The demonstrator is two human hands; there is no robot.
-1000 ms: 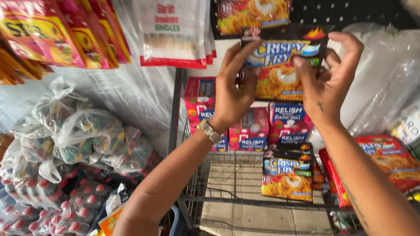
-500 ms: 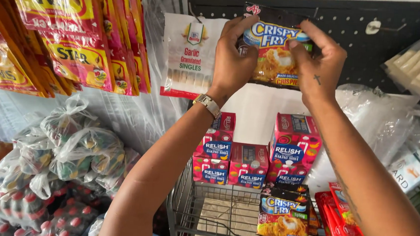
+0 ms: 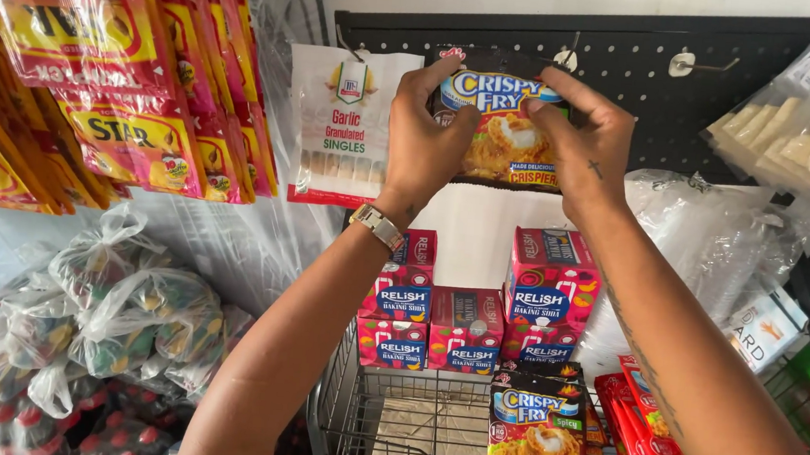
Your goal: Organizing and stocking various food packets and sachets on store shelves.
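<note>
Both my hands hold one dark sachet of frying breading mix (image 3: 504, 129) up against the black pegboard (image 3: 742, 100). My left hand (image 3: 426, 143), with a metal watch on its wrist, grips the sachet's left side. My right hand (image 3: 580, 145) grips its right side. The sachet's top edge sits just under a metal peg hook (image 3: 565, 55). A white packet of garlic seasoning (image 3: 347, 127) hangs right beside my left hand.
Red and pink small boxes (image 3: 475, 310) stack on a wire shelf (image 3: 360, 426) below, with more breading sachets (image 3: 538, 431). Red and yellow snack packs (image 3: 119, 70) hang at left over knotted clear bags (image 3: 119, 311). Clear bags of pale goods (image 3: 808, 124) hang at right.
My hands have carried the sachet upward to the pegboard, and my view has tilted up with them. The sachet's top edge now reaches the hook.
</note>
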